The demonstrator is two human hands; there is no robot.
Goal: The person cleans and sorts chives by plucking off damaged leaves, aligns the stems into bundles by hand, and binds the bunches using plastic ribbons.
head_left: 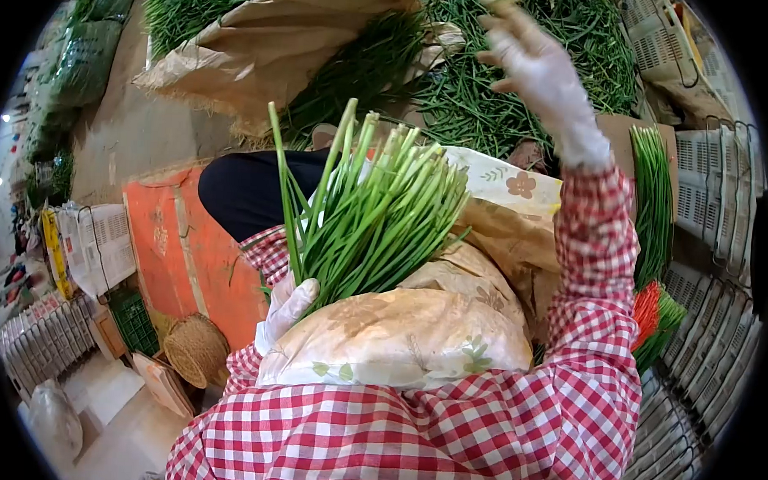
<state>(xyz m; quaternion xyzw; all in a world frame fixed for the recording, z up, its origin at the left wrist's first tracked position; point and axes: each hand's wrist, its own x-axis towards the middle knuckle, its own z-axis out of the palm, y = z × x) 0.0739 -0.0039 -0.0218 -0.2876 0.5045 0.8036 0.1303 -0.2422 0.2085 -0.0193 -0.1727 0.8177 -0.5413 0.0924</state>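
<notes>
My left hand (287, 313), in a white glove, is wrapped round the low end of a thick bunch of garlic chives (376, 214). Their pale cut ends fan out upward and away from me, above the stained, flower-printed apron (398, 329) over my lap. Raised at the upper right, my right hand (538, 76) is also gloved and slightly blurred. Its fingers are spread, with nothing plainly held. Beneath and beyond it spreads a large heap of loose green stalks (577, 44).
Brown sacking (264, 45) partly covers more greens at the top. Neat bunches (650, 198) lie at right, one with a red band (646, 313), beside stacked crates (715, 192). An orange board (199, 250), a wicker basket (196, 349) and a green crate (134, 323) are at left.
</notes>
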